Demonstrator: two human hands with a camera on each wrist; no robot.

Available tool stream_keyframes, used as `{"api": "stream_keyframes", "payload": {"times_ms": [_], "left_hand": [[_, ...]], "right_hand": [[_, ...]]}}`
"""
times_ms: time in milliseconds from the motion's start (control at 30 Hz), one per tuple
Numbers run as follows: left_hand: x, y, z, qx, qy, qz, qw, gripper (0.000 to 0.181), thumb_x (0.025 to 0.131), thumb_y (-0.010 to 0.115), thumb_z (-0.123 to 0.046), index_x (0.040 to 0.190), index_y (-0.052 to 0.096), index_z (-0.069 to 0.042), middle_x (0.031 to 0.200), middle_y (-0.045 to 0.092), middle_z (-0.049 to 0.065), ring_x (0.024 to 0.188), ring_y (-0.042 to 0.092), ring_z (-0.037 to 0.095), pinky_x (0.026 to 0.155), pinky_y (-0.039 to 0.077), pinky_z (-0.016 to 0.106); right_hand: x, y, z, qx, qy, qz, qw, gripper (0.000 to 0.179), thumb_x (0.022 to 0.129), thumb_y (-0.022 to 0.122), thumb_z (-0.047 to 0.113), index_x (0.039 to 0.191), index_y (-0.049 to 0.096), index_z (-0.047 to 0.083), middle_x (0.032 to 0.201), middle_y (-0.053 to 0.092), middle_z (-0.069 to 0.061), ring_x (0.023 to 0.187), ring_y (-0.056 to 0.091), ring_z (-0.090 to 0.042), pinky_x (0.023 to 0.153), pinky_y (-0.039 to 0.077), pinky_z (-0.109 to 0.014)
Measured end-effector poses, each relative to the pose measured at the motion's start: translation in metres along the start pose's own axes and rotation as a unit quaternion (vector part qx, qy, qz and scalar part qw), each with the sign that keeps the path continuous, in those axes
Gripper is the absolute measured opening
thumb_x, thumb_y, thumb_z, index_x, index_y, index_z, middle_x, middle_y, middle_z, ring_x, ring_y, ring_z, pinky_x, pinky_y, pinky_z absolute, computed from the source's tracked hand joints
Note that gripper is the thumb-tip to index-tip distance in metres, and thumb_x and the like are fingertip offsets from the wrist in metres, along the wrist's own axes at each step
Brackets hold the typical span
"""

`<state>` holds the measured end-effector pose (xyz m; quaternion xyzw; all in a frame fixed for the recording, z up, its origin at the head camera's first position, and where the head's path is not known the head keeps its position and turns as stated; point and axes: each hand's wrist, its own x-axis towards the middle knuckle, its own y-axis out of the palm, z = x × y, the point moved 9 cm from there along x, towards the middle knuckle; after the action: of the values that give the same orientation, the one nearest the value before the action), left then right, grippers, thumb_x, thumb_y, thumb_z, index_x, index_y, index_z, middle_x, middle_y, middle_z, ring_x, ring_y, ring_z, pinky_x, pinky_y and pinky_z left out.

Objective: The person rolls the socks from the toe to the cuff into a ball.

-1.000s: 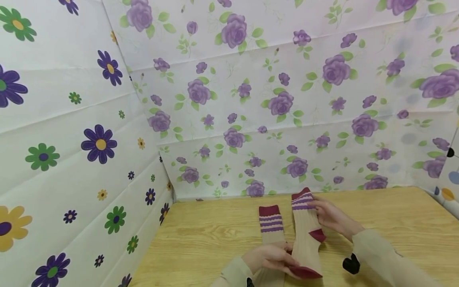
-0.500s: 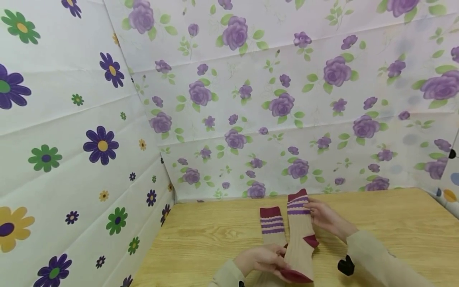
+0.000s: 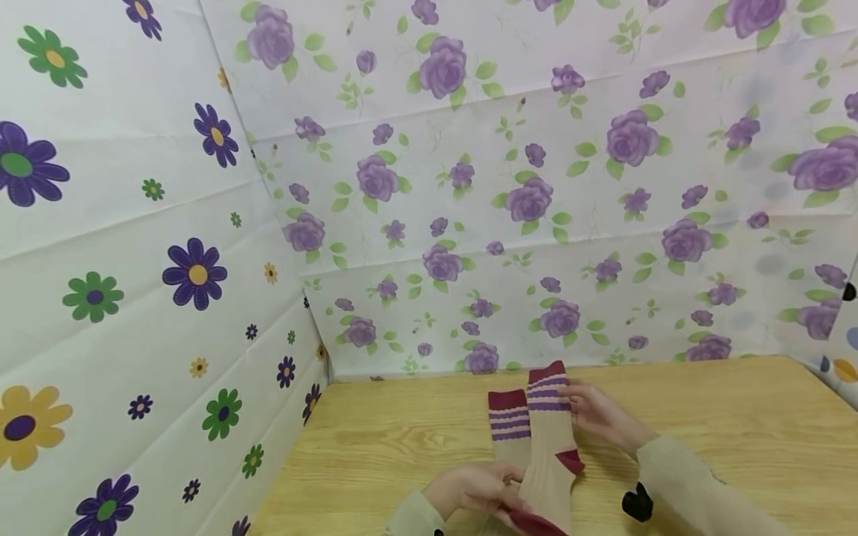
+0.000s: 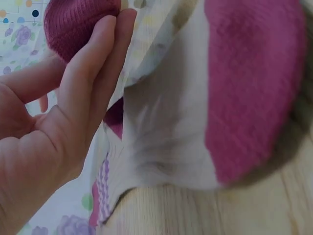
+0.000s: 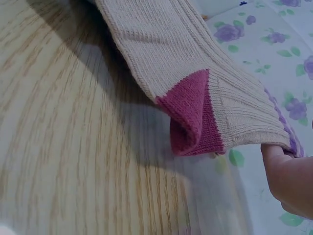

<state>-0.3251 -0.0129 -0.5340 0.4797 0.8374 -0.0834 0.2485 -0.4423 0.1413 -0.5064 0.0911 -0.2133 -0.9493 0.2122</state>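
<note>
A beige ribbed sock (image 3: pixel 550 439) with a maroon cuff, heel and toe and purple stripes is stretched between my two hands. My left hand (image 3: pixel 472 487) pinches its maroon toe (image 4: pixel 80 27) between thumb and fingers. Up at the striped cuff, my right hand (image 3: pixel 603 417) grips the right edge; the right wrist view shows the thumb there and the folded heel (image 5: pixel 193 115). A matching sock (image 3: pixel 509 420) lies flat on the table to the left, partly covered by the held one and by my left hand. Its maroon toe (image 4: pixel 254 88) shows in the left wrist view.
The wooden table (image 3: pixel 375 447) runs back to a flowered cloth wall (image 3: pixel 402 313). Another flower-print sheet (image 3: pixel 134 335) stands along the left side. A black object (image 3: pixel 637 502) sits by my right sleeve.
Both hands have carried the held sock leftward, so it now overlaps the right edge of the lying sock. Its toe has dropped lower in the head view. The grip on both ends stays the same.
</note>
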Motion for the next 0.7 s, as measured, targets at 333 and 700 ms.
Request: {"api": "stream_keyframes", "payload": {"times_ms": [333,700], "left_hand": [[-0.013,-0.007,0.008,0.006,-0.023,-0.002,0.9997,0.023,0.094,0.046,0.009,0.1,0.056,-0.011,0.081,0.064,-0.002,0.065,0.062,0.003,0.059,0.054,0.016],[-0.025,-0.013,0.017,0.041,-0.034,0.026,0.9983,0.044,0.092,0.047,0.015,0.13,0.053,-0.006,0.135,0.046,0.034,0.09,0.064,0.007,0.069,0.053,0.019]], "right_hand": [[0.011,0.006,-0.012,-0.001,0.008,0.009,0.9999,0.076,0.102,0.036,0.013,0.149,-0.022,-0.001,0.123,0.046,-0.001,0.104,0.055,-0.008,0.091,0.047,-0.025],[0.018,0.014,-0.019,-0.019,0.02,0.023,0.9994,0.077,0.103,0.036,0.016,0.148,-0.024,-0.001,0.121,0.045,-0.003,0.103,0.052,-0.009,0.089,0.046,-0.025]]}}
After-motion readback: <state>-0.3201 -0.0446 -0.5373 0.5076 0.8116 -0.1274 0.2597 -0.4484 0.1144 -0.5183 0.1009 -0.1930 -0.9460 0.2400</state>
